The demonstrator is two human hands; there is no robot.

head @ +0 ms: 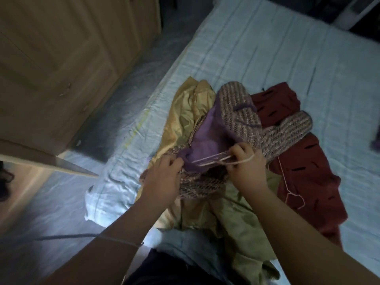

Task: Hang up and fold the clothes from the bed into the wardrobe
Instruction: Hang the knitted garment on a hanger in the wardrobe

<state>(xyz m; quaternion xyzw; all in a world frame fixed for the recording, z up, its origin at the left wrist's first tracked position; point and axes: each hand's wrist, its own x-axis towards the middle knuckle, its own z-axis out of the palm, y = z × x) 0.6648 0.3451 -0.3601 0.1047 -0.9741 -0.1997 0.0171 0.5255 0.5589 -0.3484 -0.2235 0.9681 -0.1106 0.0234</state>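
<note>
A purple-lined tweed jacket (236,112) lies on top of a pile on the bed (267,48). My left hand (162,177) grips its collar edge. My right hand (246,163) pinches a thin pale hanger (209,160) that sits inside the neck opening. A pale thread-like strand runs from my right hand down across the dark red garment (304,165). Under the jacket lie a yellow satin garment (185,114) and an olive-green one (232,221).
The wooden wardrobe (61,58) stands to the left, with one open door edge (51,161) jutting toward the bed corner. A strip of pale floor (51,212) runs between wardrobe and bed. A small purple item (376,73) shows at the right edge.
</note>
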